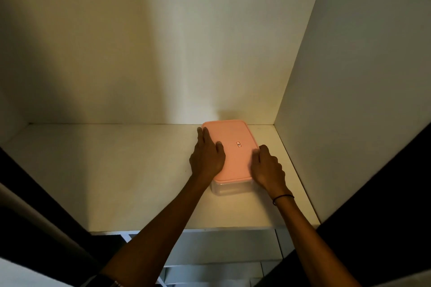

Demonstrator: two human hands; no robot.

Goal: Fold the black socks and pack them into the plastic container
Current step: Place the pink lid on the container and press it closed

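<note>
Plastic container (231,187), head view: we see it at centre right of the frame, resting on a pale shelf (116,170) inside a cupboard recess, near the right wall and close to the back wall. Its pink lid (233,147) is seated on the clear body. The left hand (207,158) lies flat with fingers extended along the lid's left edge, thumb on top. The right hand (268,168) is curled over the lid's right edge near the front corner, fingers bent; a dark band (283,198) circles its wrist. No black socks appear anywhere in frame, and whether any lie inside the container we cannot tell. We judge the step in hand to be handling the closed container on the shelf. The next move likely calls for a firm two-sided hold on the lid's edges.
</note>
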